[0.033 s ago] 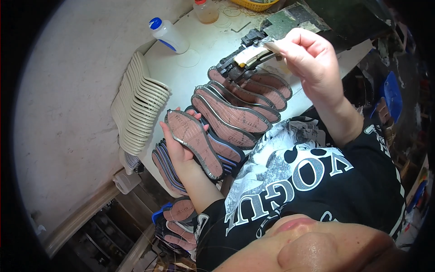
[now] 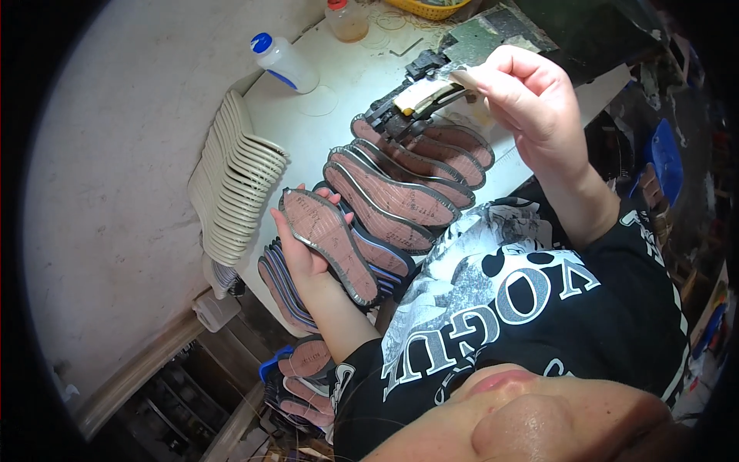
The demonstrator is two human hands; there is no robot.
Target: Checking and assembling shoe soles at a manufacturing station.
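On my left hand (image 2: 308, 258) lies a shoe insole (image 2: 327, 239), reddish-brown with a dark stitched rim. The thumb shows along one side and fingertips curl round the other. My right hand (image 2: 531, 96) is raised over the table's far side, its thumb and forefinger pinched together. A pale tip shows at the pinch; what it belongs to is unclear. Right beside those fingers is a black metal device (image 2: 400, 108) with a cream-coloured piece (image 2: 423, 94) on it. Overlapping rows of similar insoles (image 2: 392, 196) lie between the device and my body.
A stack of cream curved pieces (image 2: 242, 177) stands by the wall on the left. Farther back on the white table (image 2: 315, 127) are a blue-capped bottle (image 2: 285, 63), a red-capped bottle (image 2: 346, 21) and a yellow basket (image 2: 431, 8). More soles (image 2: 308, 358) hang low at the left.
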